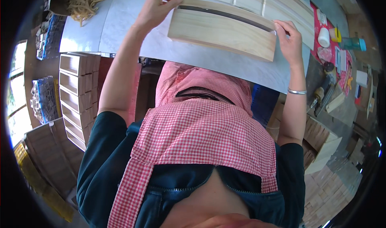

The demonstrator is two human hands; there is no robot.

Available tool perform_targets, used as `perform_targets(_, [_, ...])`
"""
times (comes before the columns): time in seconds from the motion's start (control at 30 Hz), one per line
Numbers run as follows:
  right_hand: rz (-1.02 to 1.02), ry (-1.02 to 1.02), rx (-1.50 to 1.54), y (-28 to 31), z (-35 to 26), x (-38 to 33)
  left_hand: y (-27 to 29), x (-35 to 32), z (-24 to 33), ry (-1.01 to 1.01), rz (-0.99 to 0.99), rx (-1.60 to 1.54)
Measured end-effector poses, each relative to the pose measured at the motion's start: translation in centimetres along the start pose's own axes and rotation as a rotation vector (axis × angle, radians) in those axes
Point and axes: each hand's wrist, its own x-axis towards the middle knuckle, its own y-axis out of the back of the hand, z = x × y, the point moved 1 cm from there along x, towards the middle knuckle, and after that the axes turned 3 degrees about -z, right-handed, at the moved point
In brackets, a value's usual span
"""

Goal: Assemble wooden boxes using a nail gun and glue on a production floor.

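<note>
A long pale wooden box lies slightly askew on the light marbled tabletop. A dark narrow band runs along its upper part; whether it is a gap or a strip, I cannot tell. At the box's far left corner, my left hand has its thumb and fingers closed on the wood's end. My right hand pinches the right end, near where the dark band stops. The fingertips of both hands are partly hidden at the box's ends.
Behind the box lie long pale boards. Rubber bands fill a dark container at the far left. Bottles stand on a red cloth at the right, near a power tool. Stacked wooden boxes stand left of the table.
</note>
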Motion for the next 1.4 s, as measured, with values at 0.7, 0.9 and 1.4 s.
perform_targets(0.7, [0.092,-0.321,0.088,-0.2,-0.9,-1.5,-0.7,-0.9,0.7,0.497,0.061,-0.273])
perform_targets(0.9, [0.103,-0.301,0.067,-0.9,-0.7,-1.8,-0.4,-1.7,-1.3,0.399,0.056,-0.41])
perform_targets(1.4, [0.153,-0.486,0.062,-0.8,-2.3,-4.3,0.3,-3.0,-0.2,0.517,0.092,-0.352])
